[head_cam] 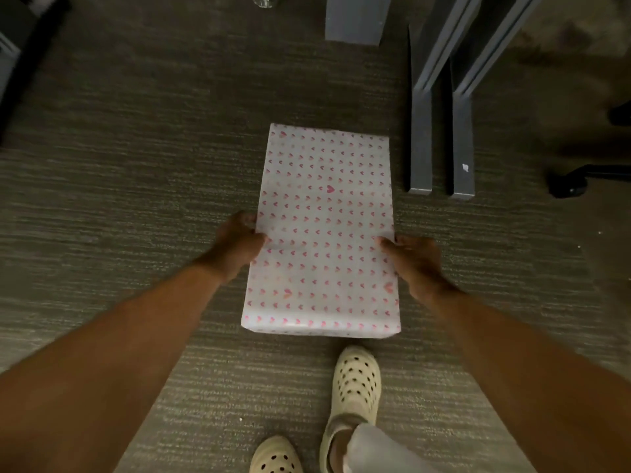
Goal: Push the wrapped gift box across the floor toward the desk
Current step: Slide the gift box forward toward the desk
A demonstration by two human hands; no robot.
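Note:
The wrapped gift box (324, 230) lies flat on the grey carpet, long side running away from me; its paper is white with small pink hearts. My left hand (237, 245) grips the box's left edge near the middle, thumb on top. On the opposite edge my right hand (411, 264) holds the box the same way. Grey metal desk legs (440, 131) stand just beyond the box to its right.
A grey panel foot (356, 18) stands at the back centre. A black chair caster (566, 184) rests at the right. Dark furniture (20, 49) fills the far left corner. My two feet in cream clogs (355, 384) are just behind the box.

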